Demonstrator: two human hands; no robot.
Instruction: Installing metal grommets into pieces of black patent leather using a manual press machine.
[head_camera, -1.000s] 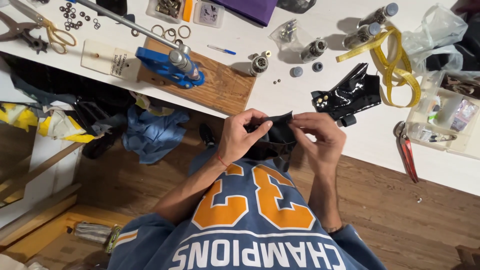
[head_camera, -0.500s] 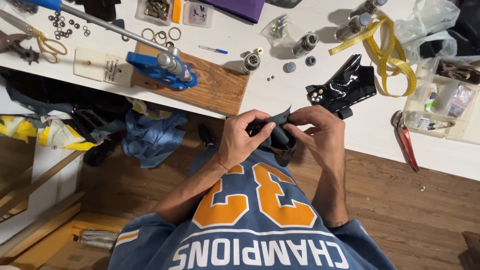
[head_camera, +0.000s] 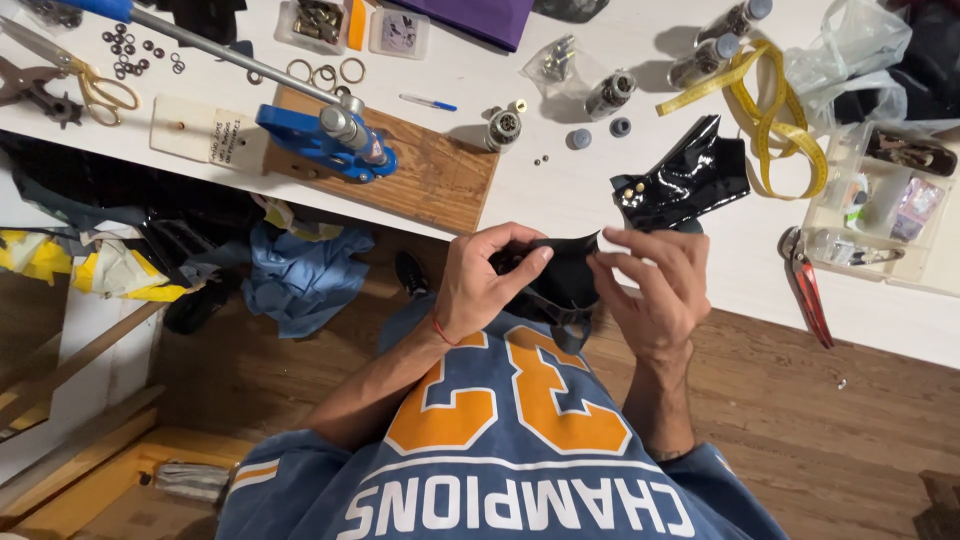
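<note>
Hands meet over a small black fabric piece (head_camera: 562, 280), held just off the near edge of the white worktable (head_camera: 560, 200): the left hand (head_camera: 480, 285) pinches its left side between thumb and fingers, and the right hand (head_camera: 655, 290) grips the right edge with its fingertips. Beyond the piece, on the table, lies a glossy black vinyl piece (head_camera: 690, 178) with two small rivets, partly under a yellow tape measure (head_camera: 770, 130). Left of the piece sits a blue hand press (head_camera: 325, 140) on a wooden board (head_camera: 420, 170). Three brass rings (head_camera: 325, 72) lie beyond the press. Red-handled pliers (head_camera: 808, 288) rest to the right. Blue cloth (head_camera: 300, 275) is heaped on the wood floor.
</note>
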